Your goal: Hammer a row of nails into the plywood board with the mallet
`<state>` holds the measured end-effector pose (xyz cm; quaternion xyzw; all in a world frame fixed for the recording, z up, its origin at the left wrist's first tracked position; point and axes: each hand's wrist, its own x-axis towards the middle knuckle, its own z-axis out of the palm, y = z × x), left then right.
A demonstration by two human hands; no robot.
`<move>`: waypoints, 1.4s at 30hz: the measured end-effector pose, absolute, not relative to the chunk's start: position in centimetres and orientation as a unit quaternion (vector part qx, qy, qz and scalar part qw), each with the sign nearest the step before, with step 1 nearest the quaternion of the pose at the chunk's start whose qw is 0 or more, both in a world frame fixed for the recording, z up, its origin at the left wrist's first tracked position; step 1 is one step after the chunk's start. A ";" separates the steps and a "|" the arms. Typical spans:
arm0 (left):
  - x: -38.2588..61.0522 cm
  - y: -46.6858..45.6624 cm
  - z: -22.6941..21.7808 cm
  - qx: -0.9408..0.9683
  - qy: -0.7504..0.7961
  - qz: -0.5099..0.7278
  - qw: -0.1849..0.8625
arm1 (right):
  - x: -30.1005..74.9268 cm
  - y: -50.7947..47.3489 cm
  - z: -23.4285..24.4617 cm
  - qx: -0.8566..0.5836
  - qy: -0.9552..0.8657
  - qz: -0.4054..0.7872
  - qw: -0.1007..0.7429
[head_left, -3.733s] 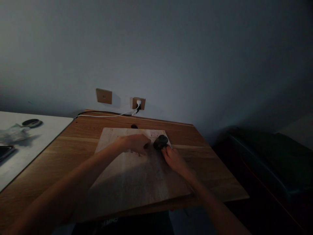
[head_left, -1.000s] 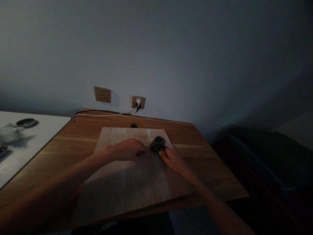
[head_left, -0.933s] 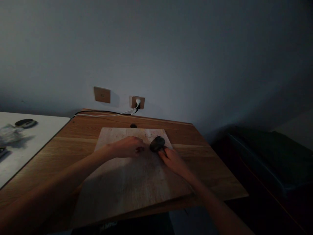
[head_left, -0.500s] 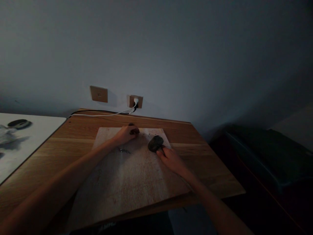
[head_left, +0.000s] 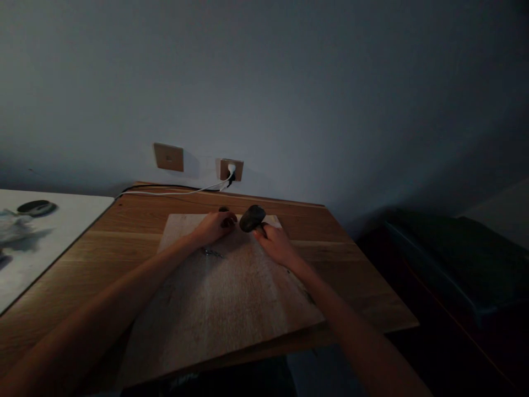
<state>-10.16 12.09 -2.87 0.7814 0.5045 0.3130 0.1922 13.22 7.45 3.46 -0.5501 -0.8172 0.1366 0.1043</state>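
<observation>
My right hand (head_left: 276,241) is wrapped round the short handle of a mallet (head_left: 252,218), whose dark rounded head is raised just right of my left hand. My left hand (head_left: 212,227) is closed near the far edge of the pale board (head_left: 223,298). A dark thing (head_left: 223,209) peeks out behind its knuckles, and the fingers curl round something dark; its kind is too dim to make out. Mallet head and left fingers are a small gap apart. Small shiny metal pieces (head_left: 212,253) lie on the board under my left wrist.
The board lies on a wooden table (head_left: 351,275) against a wall. White and black cables (head_left: 173,193) run along the back to a socket (head_left: 231,170). At left, a white surface (head_left: 78,220) bears a dark oval object (head_left: 36,208) and a crumpled clear bag (head_left: 14,229).
The mallet has moved up and left, from above the board's right side to close beside my left hand. My left hand has stayed almost in place.
</observation>
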 end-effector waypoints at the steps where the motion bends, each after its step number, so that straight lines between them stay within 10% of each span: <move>1: -10.2 12.1 -2.9 0.779 0.501 0.320 0.201 | 12.6 7.8 3.7 -0.549 -0.819 0.132 0.102; 19: -10.5 11.3 -1.5 0.775 0.505 0.319 0.206 | 11.6 7.6 3.3 -0.545 -0.831 0.098 0.046; 31: -10.8 3.4 1.8 0.930 0.359 0.059 0.048 | 14.2 5.4 1.4 -0.536 -0.831 0.141 0.036; 42: -13.3 10.1 -1.0 0.783 0.483 0.333 0.205 | 14.5 5.4 0.9 -0.546 -0.823 0.149 0.048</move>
